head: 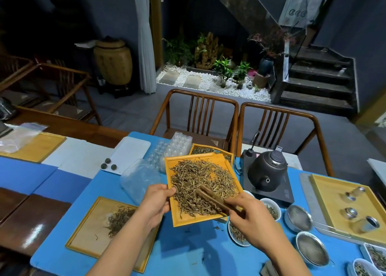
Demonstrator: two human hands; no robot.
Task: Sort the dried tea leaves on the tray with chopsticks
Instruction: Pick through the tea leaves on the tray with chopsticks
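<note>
"Where are the leaves?"

"The thin, dry, brown tea leaves (200,183) lie in a heap on the flat orange wooden tray (219,158). My left hand (155,204) grips its edge, fingers curled."

"And the other hand?"

"My right hand (248,219) pinches the brown wooden chopsticks (211,198), tips in the heap. I think the leaves are light and snap easily, so I'd pinch one softly in its middle."
</note>
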